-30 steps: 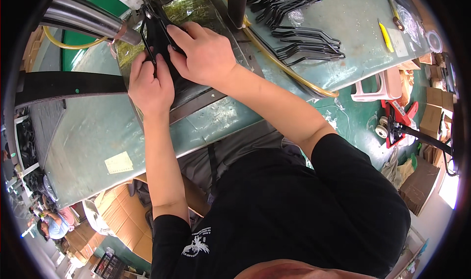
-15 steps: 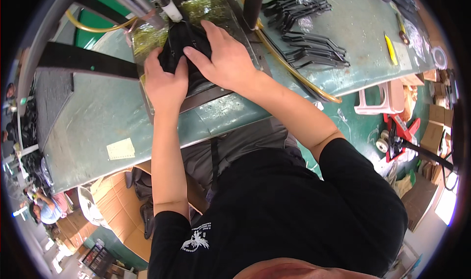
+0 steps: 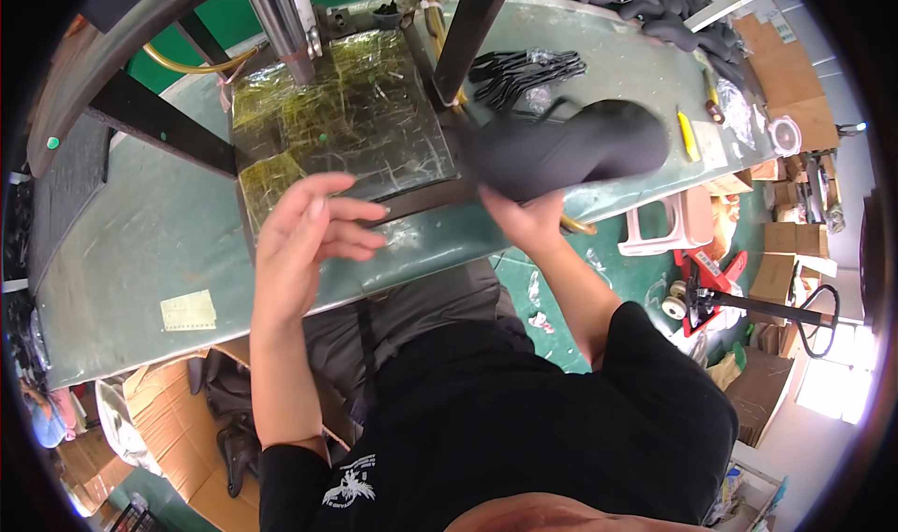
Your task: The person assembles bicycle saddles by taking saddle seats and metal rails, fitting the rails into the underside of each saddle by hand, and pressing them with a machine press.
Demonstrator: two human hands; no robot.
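My right hand (image 3: 531,222) grips a black bicycle saddle (image 3: 580,149) from below at its near side. It is raised over the bench's near edge, to the right of the press, and slightly blurred. My left hand (image 3: 313,228) is empty, fingers spread, above the front edge of the press plate. That plate (image 3: 374,111) is wrapped in yellowish clear tape and has nothing lying on it. A metal press rod (image 3: 281,32) stands over its far part. Behind the saddle lies a stack of bent black rails (image 3: 524,74), partly hidden by it.
Dark posts (image 3: 472,36) frame the press on both sides. A yellow cutter (image 3: 687,135) lies on the green bench (image 3: 122,242). Several black saddles (image 3: 645,4) are piled at the far right. Below the bench are an open carton (image 3: 178,420) and a pink stool (image 3: 655,225).
Both hands were on the black saddle on the press plate. My right hand has lifted it off to the right; my left hand has let go and drawn back toward me.
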